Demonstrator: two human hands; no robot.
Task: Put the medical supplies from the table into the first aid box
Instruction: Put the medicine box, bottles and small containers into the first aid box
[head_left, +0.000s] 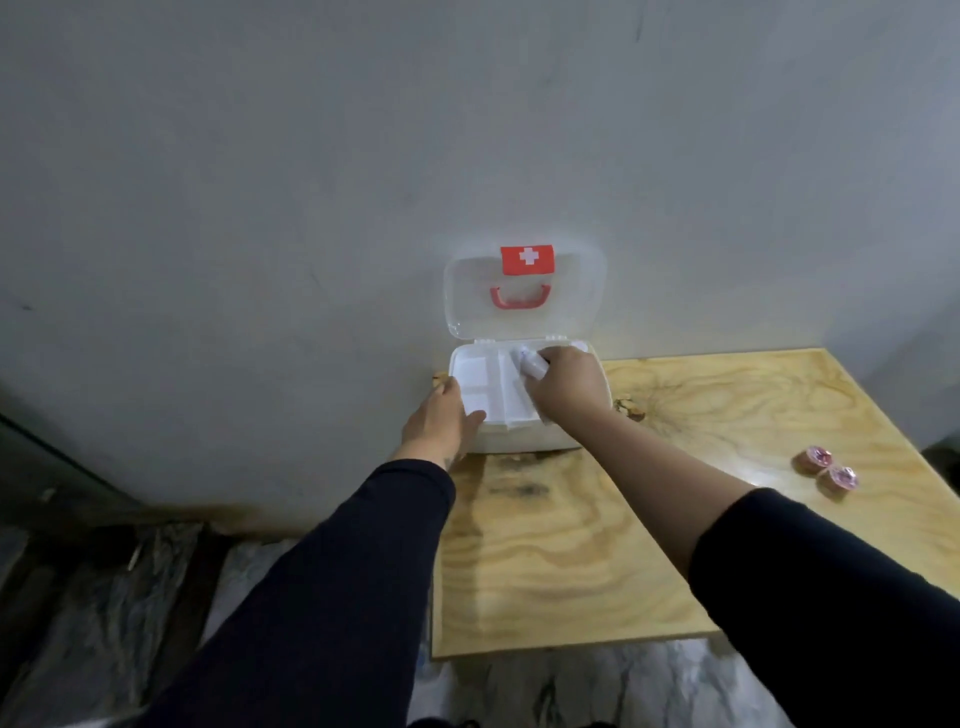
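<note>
The white first aid box stands open at the table's far left corner, against the wall. Its clear lid, with a red cross label and a red handle, leans upright on the wall. A white divided tray fills the box. My right hand is over the tray's right part, closed around a small white bottle that lies tilted there. My left hand rests flat on the box's front left corner, fingers on the rim. Two small pink-wrapped rolls lie on the table at the right.
The light plywood table runs from the grey wall toward me; its left edge drops to a dark floor with plastic sheeting. The box sits at that left edge.
</note>
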